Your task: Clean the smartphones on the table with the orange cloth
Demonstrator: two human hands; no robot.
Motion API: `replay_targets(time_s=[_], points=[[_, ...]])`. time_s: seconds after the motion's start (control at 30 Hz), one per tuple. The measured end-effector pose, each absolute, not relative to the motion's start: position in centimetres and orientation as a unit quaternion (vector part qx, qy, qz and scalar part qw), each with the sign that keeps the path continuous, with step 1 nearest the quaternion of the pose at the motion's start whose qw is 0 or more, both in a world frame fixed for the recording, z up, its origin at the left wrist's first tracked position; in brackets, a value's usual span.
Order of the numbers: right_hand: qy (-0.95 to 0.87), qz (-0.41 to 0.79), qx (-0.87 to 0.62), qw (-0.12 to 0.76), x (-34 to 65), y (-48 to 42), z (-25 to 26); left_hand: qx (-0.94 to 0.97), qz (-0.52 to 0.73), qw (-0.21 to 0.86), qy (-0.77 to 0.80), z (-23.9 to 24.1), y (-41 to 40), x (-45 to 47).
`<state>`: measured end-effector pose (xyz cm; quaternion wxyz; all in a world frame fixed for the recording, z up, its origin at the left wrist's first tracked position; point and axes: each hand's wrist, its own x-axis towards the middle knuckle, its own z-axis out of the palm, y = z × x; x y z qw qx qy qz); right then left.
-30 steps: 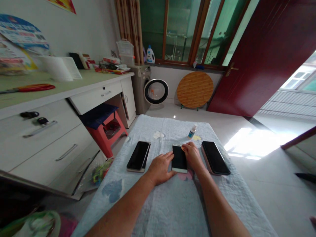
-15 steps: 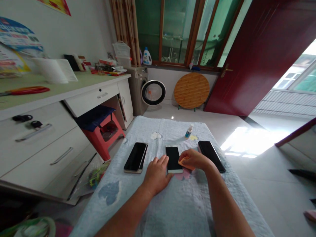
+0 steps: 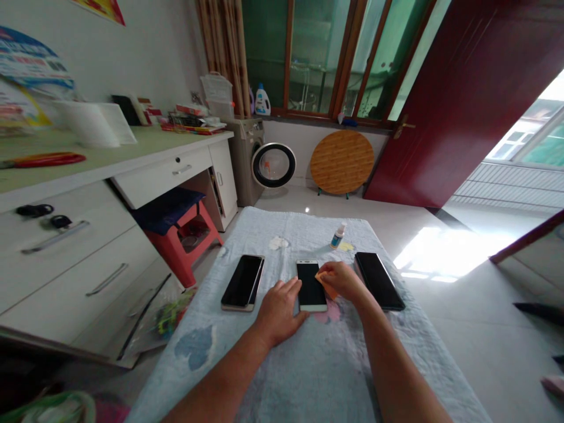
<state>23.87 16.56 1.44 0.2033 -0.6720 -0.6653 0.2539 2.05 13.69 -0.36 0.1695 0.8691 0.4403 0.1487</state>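
Note:
A white smartphone [image 3: 312, 291] with a dark screen lies face up on the light blue cloth [image 3: 321, 364]. My left hand [image 3: 279, 311] steadies it, fingers along its left edge and thumb by its lower corner. Pinched in my right hand [image 3: 341, 278] is an orange wiping cloth [image 3: 328, 288], which touches the right side of the screen; the fingertips are partly hidden. To the left rests a stack of smartphones [image 3: 243, 283], one partly covering another. A black smartphone [image 3: 379, 281] lies on the right. Beyond the white phone stands a small spray bottle [image 3: 338, 236].
A desk [image 3: 145, 170] with drawers runs along the left, and a red stool [image 3: 178, 235] is tucked by it. Farther back are a washing machine [image 3: 247, 153] with its round door open, a folded round wooden table [image 3: 342, 161] and a red door [image 3: 445, 100].
My right hand has moved slightly left and up with the orange cloth, bringing it farther over the phone's screen edge. My left hand stays against the phone.

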Motion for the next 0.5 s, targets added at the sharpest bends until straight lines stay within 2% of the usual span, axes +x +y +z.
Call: replay_targets(time_s=[0.3,0.5], points=[[-0.596,0.149,-0.703,0.357,21.5,17.4,-1.5,0.869,0.169,0.182,0.429,-0.5,14.0,1.8],[-0.618,0.135,-0.694,0.344,21.6,17.5,-1.9,0.869,0.173,0.186,0.424,-0.6,14.1,1.7]])
